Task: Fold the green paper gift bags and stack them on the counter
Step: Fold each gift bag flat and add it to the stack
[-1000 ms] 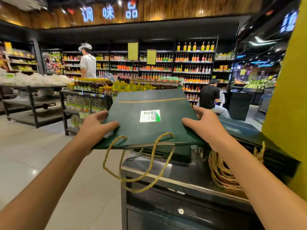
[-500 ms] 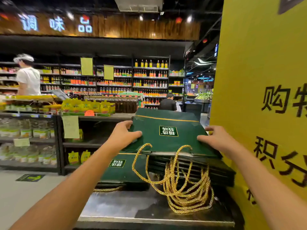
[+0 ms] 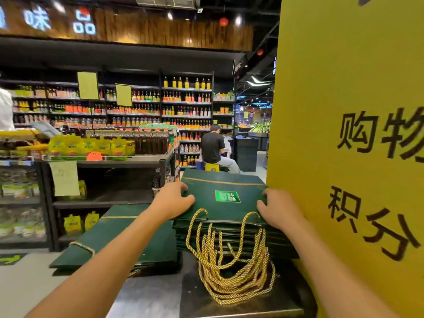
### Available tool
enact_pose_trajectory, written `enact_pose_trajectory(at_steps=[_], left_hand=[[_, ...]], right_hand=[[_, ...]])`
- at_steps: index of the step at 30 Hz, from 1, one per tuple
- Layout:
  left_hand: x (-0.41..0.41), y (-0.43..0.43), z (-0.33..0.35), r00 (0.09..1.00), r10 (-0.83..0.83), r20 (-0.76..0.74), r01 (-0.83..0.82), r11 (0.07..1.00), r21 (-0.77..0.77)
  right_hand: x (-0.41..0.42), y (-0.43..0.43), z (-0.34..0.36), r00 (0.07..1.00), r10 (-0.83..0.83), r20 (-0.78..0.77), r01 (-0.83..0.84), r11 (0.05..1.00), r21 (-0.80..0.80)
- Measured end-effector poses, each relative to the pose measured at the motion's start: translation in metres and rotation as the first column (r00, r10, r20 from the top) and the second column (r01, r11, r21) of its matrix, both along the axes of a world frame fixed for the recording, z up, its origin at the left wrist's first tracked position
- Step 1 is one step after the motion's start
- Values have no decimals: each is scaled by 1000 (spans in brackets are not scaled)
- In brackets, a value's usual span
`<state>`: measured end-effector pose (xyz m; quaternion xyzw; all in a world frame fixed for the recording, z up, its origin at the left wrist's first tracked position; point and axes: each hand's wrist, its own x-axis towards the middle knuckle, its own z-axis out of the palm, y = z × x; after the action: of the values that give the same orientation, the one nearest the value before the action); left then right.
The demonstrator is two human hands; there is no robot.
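Green paper gift bag (image 3: 226,183), folded flat, lies on top of a tall stack of matching bags (image 3: 231,237) at the right end of a steel counter (image 3: 149,299), just beside a big yellow sign panel (image 3: 344,145). Your left hand (image 3: 174,200) is on the bag's left edge and your right hand (image 3: 278,208) on its right edge. The fingers of both are curled and clamped on the bag, probably so you can square it with the bags beneath. Whether your fingertips reach under the edges is hidden from this angle, so treat that grip as likely, not certain. The bag's gold rope handles (image 3: 229,271) hang over the near side with all the others in one tangled bunch, which suggests every bag was laid facing the same way so that the pile stays level. A second, lower pile of green bags (image 3: 128,235) lies to the left, partly overhanging the counter's end. Beyond are grocery shelves of bottles (image 3: 185,106) and a seated person in a black shirt (image 3: 212,146). A second ago you held this bag in the air out past the counter's left end. Half a second ago it was over the stack with its near edge lifted. Now it sits lower and flatter, and your hands are further in on it.
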<state>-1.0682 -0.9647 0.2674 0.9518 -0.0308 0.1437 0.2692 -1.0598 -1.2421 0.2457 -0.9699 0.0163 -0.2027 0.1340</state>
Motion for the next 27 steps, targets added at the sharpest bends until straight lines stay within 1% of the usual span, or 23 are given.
enact_pose_trajectory(at_steps=[2, 3, 5, 6, 9, 11, 13, 15, 18, 20, 22, 27], left_hand=[[3, -1, 0, 1000, 11, -28, -8, 994, 105], [4, -2, 1, 999, 23, -32, -17, 988, 153], [9, -2, 5, 999, 40, -15, -35, 969, 243], [10, -2, 9, 1000, 12, -6, -10, 966, 259], [19, -2, 23, 981, -184, -65, 193, 965, 179], [30, -4, 24, 956, -259, -140, 286, 931, 225], [41, -7, 19, 932, -274, -235, 339, 888, 309], [50, -14, 9, 918, -262, -297, 365, 850, 380], [58, -22, -9, 921, -239, -309, 371, 781, 503], [62, -24, -22, 925, -213, -313, 363, 737, 570], [66, -24, -30, 928, -193, -318, 354, 718, 600], [74, -25, -37, 918, -180, -354, 369, 714, 594]], right_hand=[[-1, 2, 1, 1000, 20, 14, -18, 995, -98], [0, 3, 4, 999, 42, 17, -40, 993, -108], [5, 4, 10, 993, 115, -7, -115, 993, -39], [9, 4, 12, 987, 158, -36, -157, 987, 17], [24, 5, 14, 958, 260, -120, -246, 962, 123], [35, 5, 11, 936, 291, -197, -266, 953, 142], [45, 5, 2, 915, 281, -291, -257, 959, 119], [52, 2, -9, 900, 259, -350, -233, 966, 115], [57, -1, -26, 886, 260, -384, -236, 966, 110], [61, -1, -37, 888, 241, -392, -238, 970, 58], [65, 0, -45, 888, 228, -399, -243, 970, 15], [72, 0, -53, 863, 231, -450, -255, 967, 8]])
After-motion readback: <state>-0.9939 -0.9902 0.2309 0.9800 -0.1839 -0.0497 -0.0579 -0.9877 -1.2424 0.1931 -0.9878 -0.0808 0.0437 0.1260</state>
